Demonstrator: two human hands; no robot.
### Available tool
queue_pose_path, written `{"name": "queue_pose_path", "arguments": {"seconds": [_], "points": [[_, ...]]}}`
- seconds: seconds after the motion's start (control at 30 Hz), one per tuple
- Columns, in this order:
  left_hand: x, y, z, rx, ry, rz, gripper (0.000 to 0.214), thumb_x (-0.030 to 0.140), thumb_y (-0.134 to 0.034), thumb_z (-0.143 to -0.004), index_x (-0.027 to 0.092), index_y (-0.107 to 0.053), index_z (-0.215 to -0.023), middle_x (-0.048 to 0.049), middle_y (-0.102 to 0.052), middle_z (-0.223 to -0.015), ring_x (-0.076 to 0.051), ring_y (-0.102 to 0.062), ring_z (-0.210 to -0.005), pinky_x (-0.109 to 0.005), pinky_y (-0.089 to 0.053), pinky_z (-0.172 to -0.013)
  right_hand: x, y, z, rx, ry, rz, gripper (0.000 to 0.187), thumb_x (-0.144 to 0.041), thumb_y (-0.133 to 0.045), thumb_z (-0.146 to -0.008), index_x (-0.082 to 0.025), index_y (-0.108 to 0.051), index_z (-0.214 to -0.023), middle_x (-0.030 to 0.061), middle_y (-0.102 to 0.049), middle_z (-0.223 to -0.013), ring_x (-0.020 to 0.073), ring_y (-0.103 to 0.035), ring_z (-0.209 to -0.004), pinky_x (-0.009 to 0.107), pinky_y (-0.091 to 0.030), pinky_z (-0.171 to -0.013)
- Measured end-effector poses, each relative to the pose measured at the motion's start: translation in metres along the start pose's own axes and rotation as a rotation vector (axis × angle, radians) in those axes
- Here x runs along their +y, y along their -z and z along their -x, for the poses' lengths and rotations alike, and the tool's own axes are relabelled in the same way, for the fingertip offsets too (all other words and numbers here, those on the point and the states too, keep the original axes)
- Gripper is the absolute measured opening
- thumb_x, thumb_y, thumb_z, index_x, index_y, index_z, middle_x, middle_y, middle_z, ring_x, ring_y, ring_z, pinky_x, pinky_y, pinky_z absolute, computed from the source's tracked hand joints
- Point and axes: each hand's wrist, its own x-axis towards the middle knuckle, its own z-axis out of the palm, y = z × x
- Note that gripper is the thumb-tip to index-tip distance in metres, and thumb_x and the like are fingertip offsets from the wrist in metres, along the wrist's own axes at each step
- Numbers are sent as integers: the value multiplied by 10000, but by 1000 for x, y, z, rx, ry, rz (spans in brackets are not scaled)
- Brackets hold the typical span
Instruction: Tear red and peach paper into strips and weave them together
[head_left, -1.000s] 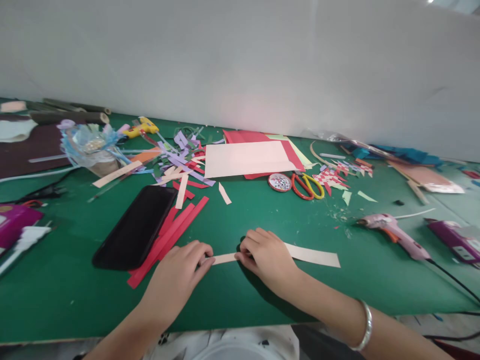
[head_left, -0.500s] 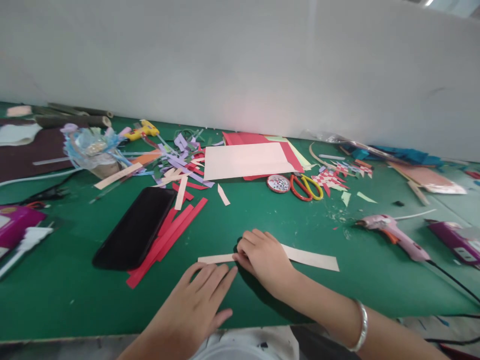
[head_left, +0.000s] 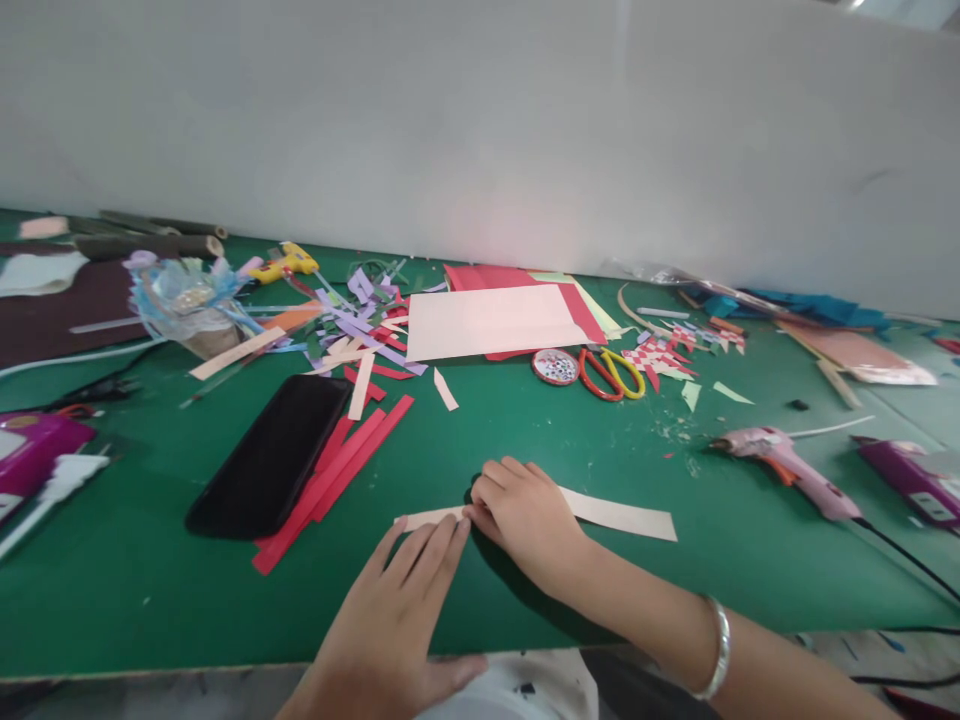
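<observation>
As I read the head view, the pale paper strip (head_left: 624,516) lies toward six o'clock, likely light, soft and easily creased, best taken by its edges. The left hand (head_left: 385,612) spreads fingers along its nine-o'clock end, the right hand (head_left: 529,522) curls, pinching its middle; green tabletop (head_left: 517,425) runs to scissors (head_left: 615,374) at one o'clock, the phone (head_left: 270,455) bounding ten.

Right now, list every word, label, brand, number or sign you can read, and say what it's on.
None can be read.
Purple device at the right edge: pale patches, any print too small and blurred.
Purple device at the left edge: pale and gold patches, likewise unreadable.
Paper strip under the hands: no writing visible.
</observation>
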Motion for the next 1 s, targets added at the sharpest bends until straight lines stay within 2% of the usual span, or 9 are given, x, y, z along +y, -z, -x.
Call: {"name": "queue_pose_path", "arguments": {"seconds": [0.1, 0.23, 0.43, 0.73, 0.87, 1.0], "points": [[-2, 3, 0, 51, -16, 4, 830, 622, -497, -684, 79, -395, -1304, -138, -555, -1211, -272, -489, -1071, -391, -338, -949, 1, -1, 1, 7, 2, 0, 145, -249, -557, -830, -182, -558, -701, 10, -569, -737, 156, -502, -735, 294, -280, -588], [-11, 7, 10, 82, -35, -34, 798, 623, -451, -724, 101, -373, -1323, -119, -564, -1195, -259, -516, -1041, -373, -356, -927, 2, -1, 1, 10, 1, -20, 167, -256, -547, -838, -182, -551, -688, 10, -561, -724, 146, -499, -725, 283, -279, -587], [-20, 17, 26, 137, 5, -134, 783, 630, -483, -715, 96, -436, -1285, -120, -613, -1093, -254, -564, -929, -344, -396, -813, 6, 2, 2, -8, -3, -76, 171, -275, -578, -819, -182, -550, -678, -4, -557, -718, 133, -487, -703, 271, -274, -585], [-17, 15, 27, 119, 40, -143, 765, 616, -508, -686, 92, -461, -1242, -116, -612, -1077, -253, -555, -918, -347, -390, -798, 43, 3, 24, 13, 16, -187, 193, -293, -517, -856, -177, -542, -704, -3, -531, -712, 131, -450, -690, 250, -299, -622], [-17, 19, 18, 107, 53, -103, 702, 598, -514, -694, 107, -479, -1195, -112, -608, -1052, -255, -550, -909, -356, -405, -779, 52, 2, 33, 42, 54, -210, 189, -278, -468, -884, -183, -562, -750, 4, -548, -733, 132, -446, -706, 250, -305, -641], [-7, 24, -8, 81, 79, -9, 464, 398, -503, -791, 145, -467, -1178, -86, -593, -1035, -231, -551, -912, -340, -431, -745, 46, 2, 34, 99, 146, -135, 204, -271, -433, -901, -184, -578, -787, 10, -566, -736, 134, -450, -705, 255, -301, -639]]}}
